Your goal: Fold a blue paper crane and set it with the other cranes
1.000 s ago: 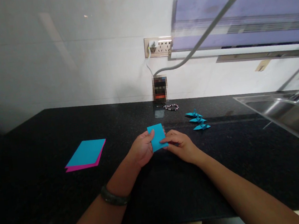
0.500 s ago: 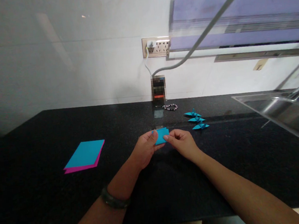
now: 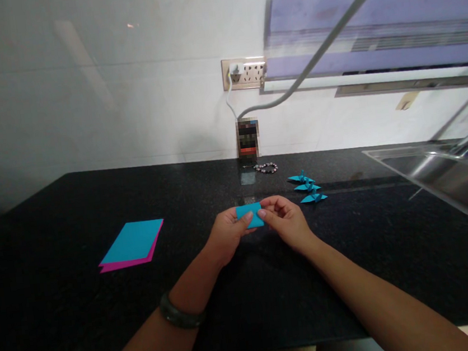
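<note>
A small folded piece of blue paper (image 3: 248, 208) is held above the dark counter between both hands. My left hand (image 3: 227, 234) grips its left side, the thumb lying across the front face and the fingers behind. On its right edge my right hand (image 3: 289, 221) pinches the paper between thumb and fingers. The fingertips behind the paper are hidden. To the right, three blue paper cranes (image 3: 314, 198) stand in a short row. A stack of blue and magenta paper sheets (image 3: 134, 241) lies on the left of the counter.
Against the wall stands a dark blurred-out device (image 3: 248, 139), with a beaded bracelet (image 3: 266, 168) in front of it. A cable runs from the wall socket (image 3: 244, 73). On the right is a steel sink (image 3: 462, 172). The black counter (image 3: 249, 309) extends to the front edge.
My left thumb has slid right across the paper. The paper's edges look more even, with its upper layers drawn together. My right fingers have risen slightly at its upper right corner.
</note>
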`<action>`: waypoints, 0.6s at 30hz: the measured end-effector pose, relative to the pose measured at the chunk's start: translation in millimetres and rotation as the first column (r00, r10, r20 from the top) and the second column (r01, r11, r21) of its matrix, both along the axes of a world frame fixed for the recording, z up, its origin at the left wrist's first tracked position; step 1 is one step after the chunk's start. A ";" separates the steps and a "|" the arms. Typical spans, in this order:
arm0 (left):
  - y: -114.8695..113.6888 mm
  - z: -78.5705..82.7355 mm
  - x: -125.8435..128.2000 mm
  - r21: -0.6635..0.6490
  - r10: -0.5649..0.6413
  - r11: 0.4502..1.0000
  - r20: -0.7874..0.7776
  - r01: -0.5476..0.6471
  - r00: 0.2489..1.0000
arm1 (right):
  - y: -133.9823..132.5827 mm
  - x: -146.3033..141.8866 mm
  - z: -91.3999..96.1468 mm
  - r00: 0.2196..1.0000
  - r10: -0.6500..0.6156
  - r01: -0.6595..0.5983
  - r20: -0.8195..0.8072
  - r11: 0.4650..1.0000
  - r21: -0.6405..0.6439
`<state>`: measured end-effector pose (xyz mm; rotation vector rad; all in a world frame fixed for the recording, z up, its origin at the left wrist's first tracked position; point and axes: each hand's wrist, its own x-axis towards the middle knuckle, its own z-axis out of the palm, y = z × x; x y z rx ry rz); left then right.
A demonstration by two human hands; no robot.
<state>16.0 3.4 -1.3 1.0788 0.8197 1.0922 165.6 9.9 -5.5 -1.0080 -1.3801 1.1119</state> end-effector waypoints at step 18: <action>-0.9 3.3 -1.0 -0.008 -0.005 1.000 -0.071 0.005 0.997 | 0.0 2.1 0.2 0.996 -0.021 0.016 0.092 0.998 0.055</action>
